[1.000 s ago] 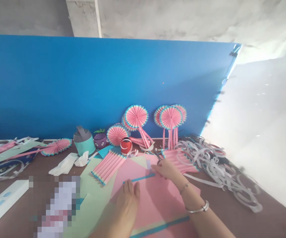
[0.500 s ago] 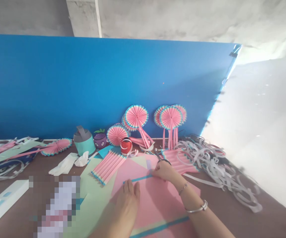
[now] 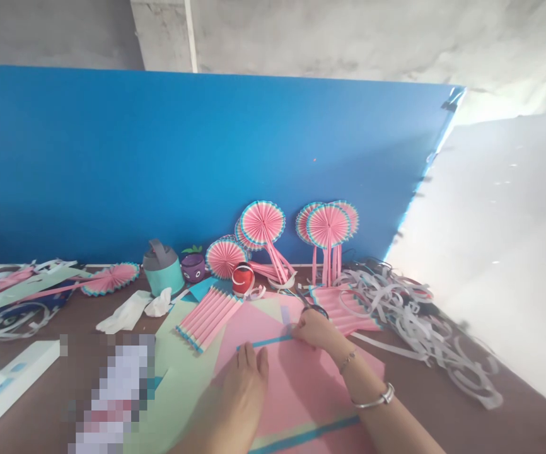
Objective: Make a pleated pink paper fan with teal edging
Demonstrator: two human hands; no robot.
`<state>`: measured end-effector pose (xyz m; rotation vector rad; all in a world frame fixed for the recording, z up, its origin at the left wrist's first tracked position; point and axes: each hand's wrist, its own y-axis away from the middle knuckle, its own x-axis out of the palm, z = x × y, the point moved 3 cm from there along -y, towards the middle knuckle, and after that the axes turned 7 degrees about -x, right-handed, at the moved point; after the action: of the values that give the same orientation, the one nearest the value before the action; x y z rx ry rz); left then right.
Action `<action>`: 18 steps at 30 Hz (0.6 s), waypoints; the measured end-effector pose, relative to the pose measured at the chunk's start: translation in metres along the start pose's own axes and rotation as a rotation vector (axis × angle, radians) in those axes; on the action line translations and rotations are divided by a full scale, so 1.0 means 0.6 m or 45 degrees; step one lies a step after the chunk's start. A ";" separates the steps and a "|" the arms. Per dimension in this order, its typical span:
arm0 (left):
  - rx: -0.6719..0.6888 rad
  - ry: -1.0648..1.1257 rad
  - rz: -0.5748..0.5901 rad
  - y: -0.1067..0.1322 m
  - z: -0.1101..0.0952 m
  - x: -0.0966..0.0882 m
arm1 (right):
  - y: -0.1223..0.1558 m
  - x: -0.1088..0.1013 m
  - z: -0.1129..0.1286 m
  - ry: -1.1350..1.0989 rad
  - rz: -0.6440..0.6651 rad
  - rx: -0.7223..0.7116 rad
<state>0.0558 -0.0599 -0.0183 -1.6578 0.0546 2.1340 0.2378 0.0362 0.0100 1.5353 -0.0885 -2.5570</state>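
A pink sheet of paper with blue-edged strips at its far and near sides lies before me. My left hand rests flat on its left part, fingers stretched toward the blue far edge. At the right end of that edge, my right hand has its fingers curled and pinched on the paper. Just beyond the right knuckles are the dark handles of scissors. A pleated pink paper piece sits to the upper left, and another pleated piece is partly behind the right hand.
Round pink paper fans lean on the blue partition. A red round object, a purple pot and a teal container stand at the back. Tangled white strips cover the right; crumpled tissue lies left.
Both hands keep nearly the same place on the pink paper. The whole view has shifted very slightly.
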 end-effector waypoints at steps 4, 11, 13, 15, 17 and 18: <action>-0.036 0.013 0.094 0.002 0.007 -0.021 | -0.001 -0.018 -0.011 0.028 -0.061 0.076; -0.153 0.239 0.257 -0.007 0.027 -0.021 | 0.000 -0.042 -0.009 -0.011 -0.297 0.085; -0.214 0.294 0.324 -0.016 0.032 -0.017 | 0.001 -0.048 -0.009 -0.039 -0.372 0.070; -0.239 0.314 0.347 -0.025 0.038 -0.017 | 0.000 -0.056 -0.013 -0.090 -0.422 0.053; -0.201 0.302 0.289 -0.031 0.046 -0.022 | -0.002 -0.067 -0.021 -0.165 -0.459 0.045; -0.156 0.292 0.247 -0.034 0.050 -0.025 | -0.003 -0.074 -0.027 -0.209 -0.475 0.046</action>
<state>0.0386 -0.0377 0.0087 -2.0384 0.1631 2.1095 0.2722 0.0459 0.0408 1.4690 0.1477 -2.9817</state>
